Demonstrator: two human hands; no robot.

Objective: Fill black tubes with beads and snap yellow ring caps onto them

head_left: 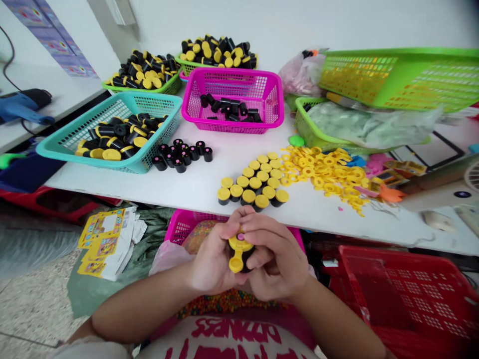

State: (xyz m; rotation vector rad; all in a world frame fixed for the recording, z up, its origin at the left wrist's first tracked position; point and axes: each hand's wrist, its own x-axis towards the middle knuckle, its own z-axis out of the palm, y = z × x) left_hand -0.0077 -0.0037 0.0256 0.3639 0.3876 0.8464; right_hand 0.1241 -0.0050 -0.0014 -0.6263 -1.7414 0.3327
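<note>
Over the table's front edge, my left hand [215, 257] and my right hand [279, 254] are both closed around one small black canister with a yellow flip cap [239, 249]. The cap's lid hangs open toward me, and a pink spot shows in the middle of its top. Just beyond my fingers stands a cluster of black canisters with yellow caps [256, 183], upright on the white table. To their right lies a loose heap of yellow caps [325, 167]. Farther left, several black canisters with pink tops [179, 155] stand together without yellow caps.
A teal basket [149, 149] holds capped canisters, and a magenta basket [234, 124] holds black ones. Fuller baskets stand behind. Green baskets [396, 75] are stacked at right. Below the table are a red crate [407, 284], printed cartons [107, 244] and coloured beads [232, 301].
</note>
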